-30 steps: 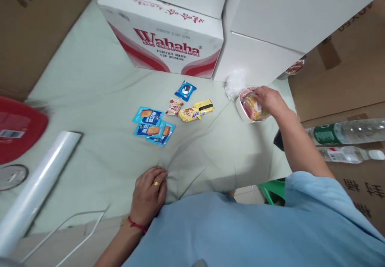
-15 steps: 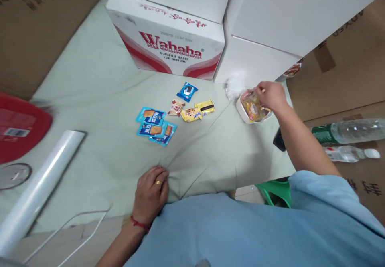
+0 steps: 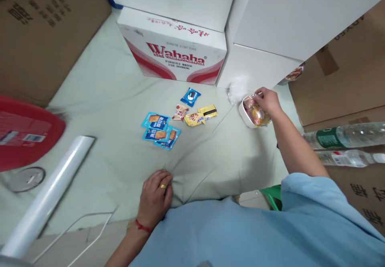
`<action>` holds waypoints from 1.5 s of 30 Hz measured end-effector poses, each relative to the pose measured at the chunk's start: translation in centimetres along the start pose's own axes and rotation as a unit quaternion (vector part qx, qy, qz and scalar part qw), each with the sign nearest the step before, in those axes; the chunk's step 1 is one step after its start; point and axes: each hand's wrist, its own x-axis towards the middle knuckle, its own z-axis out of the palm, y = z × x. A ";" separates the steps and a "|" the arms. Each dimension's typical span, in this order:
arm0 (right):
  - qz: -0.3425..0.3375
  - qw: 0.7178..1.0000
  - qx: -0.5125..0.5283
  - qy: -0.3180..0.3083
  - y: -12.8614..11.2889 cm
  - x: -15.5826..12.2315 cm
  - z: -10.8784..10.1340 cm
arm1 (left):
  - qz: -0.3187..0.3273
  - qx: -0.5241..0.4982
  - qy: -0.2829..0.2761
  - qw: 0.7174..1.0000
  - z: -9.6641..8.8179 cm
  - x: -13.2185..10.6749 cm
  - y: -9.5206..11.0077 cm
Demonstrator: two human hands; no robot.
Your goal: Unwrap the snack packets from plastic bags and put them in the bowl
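My right hand [image 3: 267, 101] reaches into a small white bowl [image 3: 244, 116] at the right, its fingers pinched on a clear snack packet [image 3: 256, 114] with yellow and pink contents. My left hand [image 3: 155, 199], wearing a gold ring and a red wrist string, rests palm down with curled fingers on the pale green cloth [image 3: 105, 98] at the near edge. Between the hands lie three blue cracker packets [image 3: 159, 130], a yellow cookie packet [image 3: 194, 119], a yellow and black bar [image 3: 208, 112], a small red and white packet [image 3: 180, 112] and a blue Oreo packet [image 3: 190, 96].
A Wahaha water carton [image 3: 177, 54] and white boxes [image 3: 270, 22] stand at the back. Brown cartons [image 3: 39, 30] flank both sides. A roll of clear film [image 3: 45, 199], a red lid [image 3: 24, 134] and a wire frame [image 3: 84, 231] lie left. Water bottles [image 3: 345, 136] lie right.
My right hand has shifted over the bowl and now pinches the packet at its top edge. The camera drifted slightly; my left hand stays on the cloth.
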 end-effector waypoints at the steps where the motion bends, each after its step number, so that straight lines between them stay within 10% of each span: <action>1: -0.016 1.000 -0.007 0.017 0.3 -0.7 0.4 | 0.001 0.003 -0.001 1.000 0.0 0.0 0.0; 15: -0.074 0.981 -0.033 0.174 -2.2 -2.0 -1.2 | -0.107 0.050 0.123 0.985 0.7 -2.1 0.1; 26: 0.032 0.985 0.040 0.167 -4.8 5.7 -0.8 | -0.115 -0.019 0.082 0.990 0.4 -1.7 0.0; 31: 0.114 0.987 0.105 0.040 -5.0 8.7 0.8 | -0.076 -0.004 0.064 0.995 0.1 -1.0 0.0; 35: 0.082 0.985 0.151 0.018 -5.2 7.3 1.0 | -0.069 0.002 0.055 0.996 0.1 -1.0 0.1; 45: -0.006 0.963 0.190 0.193 -6.6 2.5 -3.3 | -0.054 -0.018 0.073 0.996 0.8 -1.0 0.2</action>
